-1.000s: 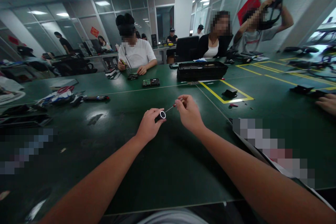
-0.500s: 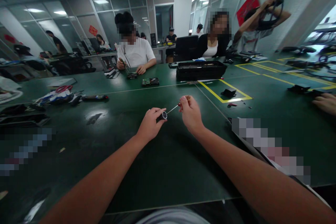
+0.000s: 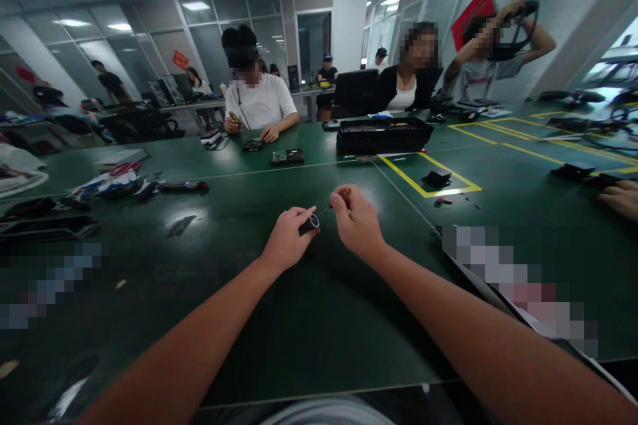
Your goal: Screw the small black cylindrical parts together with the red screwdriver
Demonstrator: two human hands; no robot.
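Over the green tabletop, my left hand (image 3: 286,238) is closed round a short black cylinder (image 3: 310,223) with a pale ring at its end. That ringed end faces right and towards me. My right hand (image 3: 357,220) pinches a thin screwdriver (image 3: 325,210) with a slim metal shaft and a bit of red at the grip. Its shaft points down and left to the ringed end. Whether the tip is inside the cylinder or only at its rim, I cannot tell. Most of the screwdriver's handle is hidden by my fingers.
A long black tray (image 3: 383,136) and a green circuit board (image 3: 288,157) lie beyond my hands. A black bracket (image 3: 437,178) sits inside yellow tape at the right. Left are a dark pen-like tool (image 3: 183,186) and a cable heap (image 3: 119,179). People sit across the table (image 3: 239,179).
My right hand has moved left, towards the cylinder, and less of the screwdriver shaft shows between my hands. My left hand keeps its hold. The view has shifted slightly.
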